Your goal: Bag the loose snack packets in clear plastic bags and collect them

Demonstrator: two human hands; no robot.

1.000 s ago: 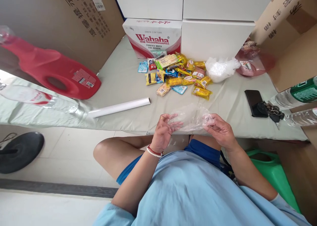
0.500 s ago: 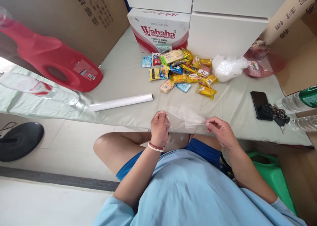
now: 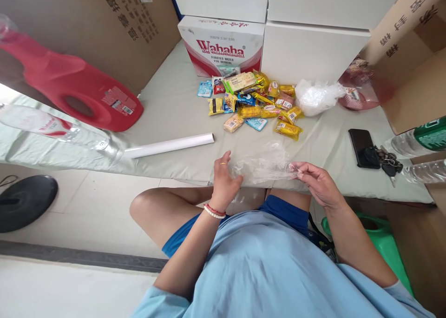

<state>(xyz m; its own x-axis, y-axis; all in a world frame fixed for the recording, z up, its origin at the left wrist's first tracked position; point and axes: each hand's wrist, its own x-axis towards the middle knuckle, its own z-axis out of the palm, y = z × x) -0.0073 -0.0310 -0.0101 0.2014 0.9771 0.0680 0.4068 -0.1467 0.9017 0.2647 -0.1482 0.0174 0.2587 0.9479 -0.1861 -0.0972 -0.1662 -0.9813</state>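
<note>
Grey cloth [image 3: 167, 109] is covering the table; near its front edge both hands are now working a clear plastic bag [image 3: 263, 164] looser than half a second ago, left hand [image 3: 223, 178] gripping one end, right hand [image 3: 315, 181] pinching the other, snack packets [image 3: 254, 102] lying beyond

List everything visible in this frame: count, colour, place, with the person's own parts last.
clear plastic bag: one, transparent, held between both hands at the table's near edge
snack packets: a pile, mostly yellow and blue, mid table
crumpled plastic bags: a bunch, whitish, right of the pile
Wahaha box: one, white and red, behind the pile
paper roll: one, white, left of the hands
detergent jug: one, red, far left
phone: one, black, right side, beside keys
water bottles: several, clear, at both table ends
left hand: fingers on the bag's left edge
right hand: fingers pinching the bag's right edge
</note>
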